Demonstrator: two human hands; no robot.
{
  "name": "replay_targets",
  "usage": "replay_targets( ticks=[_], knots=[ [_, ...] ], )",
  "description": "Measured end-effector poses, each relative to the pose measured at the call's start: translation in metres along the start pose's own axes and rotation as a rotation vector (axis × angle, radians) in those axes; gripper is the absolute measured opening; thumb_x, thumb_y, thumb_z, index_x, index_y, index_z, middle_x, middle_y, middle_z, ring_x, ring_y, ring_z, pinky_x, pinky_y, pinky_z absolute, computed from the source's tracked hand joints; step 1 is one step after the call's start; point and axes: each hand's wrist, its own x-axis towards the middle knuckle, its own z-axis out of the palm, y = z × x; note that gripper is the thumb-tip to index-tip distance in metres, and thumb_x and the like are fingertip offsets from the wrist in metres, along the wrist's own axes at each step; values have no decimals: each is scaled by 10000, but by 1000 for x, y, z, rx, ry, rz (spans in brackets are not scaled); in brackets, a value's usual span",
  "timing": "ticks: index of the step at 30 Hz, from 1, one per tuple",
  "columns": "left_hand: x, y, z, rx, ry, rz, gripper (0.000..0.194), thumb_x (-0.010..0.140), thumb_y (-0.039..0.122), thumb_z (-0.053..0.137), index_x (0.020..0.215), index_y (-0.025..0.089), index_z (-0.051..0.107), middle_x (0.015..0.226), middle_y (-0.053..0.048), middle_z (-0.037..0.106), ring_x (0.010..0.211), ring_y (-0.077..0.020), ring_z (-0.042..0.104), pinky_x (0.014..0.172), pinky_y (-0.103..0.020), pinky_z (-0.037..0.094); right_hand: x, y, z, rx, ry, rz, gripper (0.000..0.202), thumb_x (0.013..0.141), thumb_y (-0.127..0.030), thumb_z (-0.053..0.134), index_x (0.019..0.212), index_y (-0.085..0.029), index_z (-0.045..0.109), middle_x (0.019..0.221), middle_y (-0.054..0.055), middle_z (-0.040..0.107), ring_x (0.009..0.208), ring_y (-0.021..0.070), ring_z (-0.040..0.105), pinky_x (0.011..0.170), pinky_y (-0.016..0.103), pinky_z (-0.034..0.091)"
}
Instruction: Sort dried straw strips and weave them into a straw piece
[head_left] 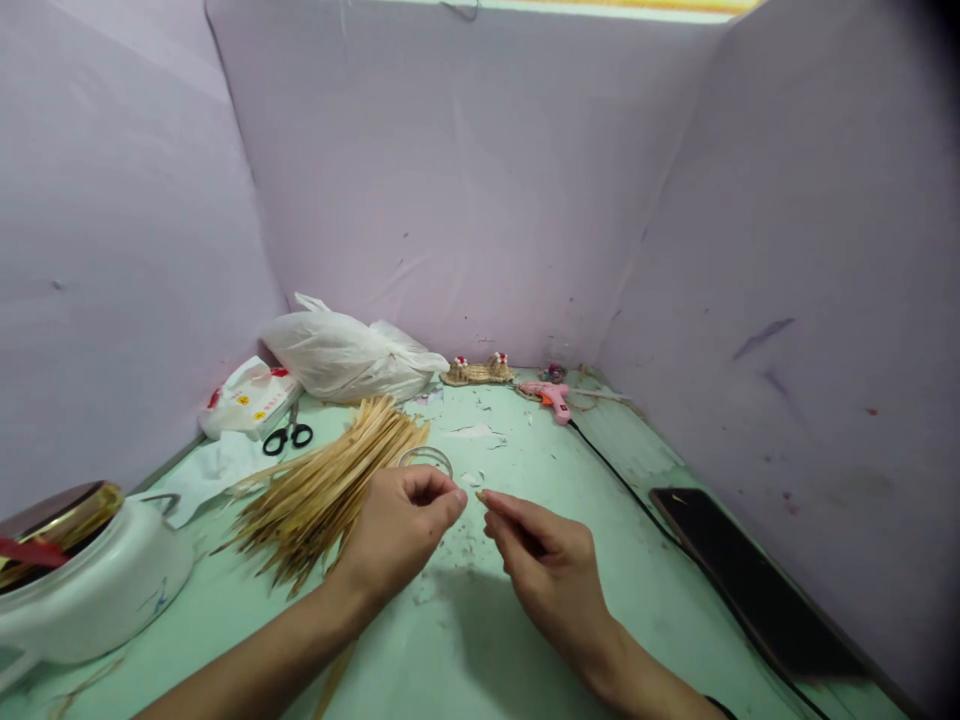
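Note:
My left hand (409,515) is closed in a pinch over the middle of the green table (630,600), thumb against fingers; what it holds, if anything, is too small to make out. Facing it from the right, my right hand (551,570) pinches a tiny tan piece at its fingertips. A small gap parts the two hands. Just behind my left hand lies a clear ring-shaped item (425,455), partly covered by it. A bundle of dry straw strips (330,490) spreads to the left of that hand.
Black-handled scissors (288,438), a tissue pack (251,398) and a white plastic bag (349,355) lie back left. A white pot (97,585) stands left. Behind are a woven straw piece (478,374) and a pink glue gun (551,397); its cord passes a black phone (757,580).

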Motion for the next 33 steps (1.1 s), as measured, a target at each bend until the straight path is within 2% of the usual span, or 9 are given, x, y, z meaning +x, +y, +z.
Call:
replay_targets(
  ticks=[2, 5, 8, 12, 16, 20, 22, 25, 33],
  knots=[
    [-1, 1, 3, -66, -71, -73, 215, 597, 325, 615, 513, 133, 572, 467, 22, 472, 470, -86, 385, 483, -223, 316, -2, 5, -1, -193, 46, -268, 234, 786, -125, 524, 975, -137, 661, 625, 38, 638, 509, 105, 559, 493, 214, 452],
    [-2, 2, 7, -168, -117, -164, 218, 570, 317, 622, 468, 134, 561, 445, 14, 491, 458, -86, 398, 490, -226, 324, -4, 9, -2, -440, 92, -516, 280, 777, -54, 515, 1014, -129, 644, 631, 38, 651, 532, 104, 583, 505, 194, 449],
    [-3, 0, 11, -235, -98, -233, 194, 537, 293, 632, 450, 134, 563, 407, 23, 481, 429, -79, 385, 478, -223, 316, -4, 9, -4, -576, 123, -634, 270, 771, -37, 528, 999, -121, 645, 681, 46, 681, 578, 111, 616, 548, 190, 462],
    [-2, -1, 13, -290, -66, -279, 151, 499, 259, 634, 449, 130, 573, 408, 23, 497, 416, -77, 393, 479, -226, 317, -3, 7, -3, -651, 117, -663, 239, 786, -61, 528, 992, -109, 640, 673, 46, 688, 559, 116, 619, 545, 199, 457],
    [-2, -3, 14, -298, -43, -235, 100, 499, 215, 604, 458, 125, 597, 406, 21, 504, 438, -77, 402, 500, -218, 321, -7, 9, 2, -528, 113, -545, 207, 816, -133, 518, 994, -103, 618, 686, 55, 696, 550, 119, 629, 538, 192, 458],
    [-2, -5, 15, -289, -43, -208, 86, 506, 202, 596, 492, 123, 628, 444, 12, 545, 455, -79, 414, 503, -212, 328, -10, 8, 4, -336, 48, -267, 321, 822, -176, 504, 1132, -100, 531, 691, 34, 697, 506, 109, 614, 496, 183, 448],
    [-1, -6, 15, -266, -46, -199, 86, 512, 201, 594, 495, 127, 635, 449, 10, 552, 461, -82, 416, 499, -211, 331, -10, 5, 3, -255, -22, -171, 260, 824, -178, 491, 1067, -133, 573, 662, 14, 682, 485, 99, 592, 494, 182, 442],
    [-3, -6, 15, -197, -39, -174, 86, 520, 196, 587, 496, 135, 644, 445, 10, 555, 460, -87, 417, 486, -211, 332, -9, 0, 1, -165, -83, -105, 157, 827, -193, 479, 848, -168, 633, 653, 10, 665, 516, 98, 592, 519, 184, 443],
    [-17, 2, 20, 96, 61, 26, 169, 597, 204, 539, 458, 151, 619, 492, -6, 581, 542, -124, 489, 560, -227, 374, -4, -7, 3, 85, -82, 303, 198, 809, -314, 497, 748, -157, 601, 604, 7, 614, 448, 91, 542, 440, 188, 419]
  ],
)
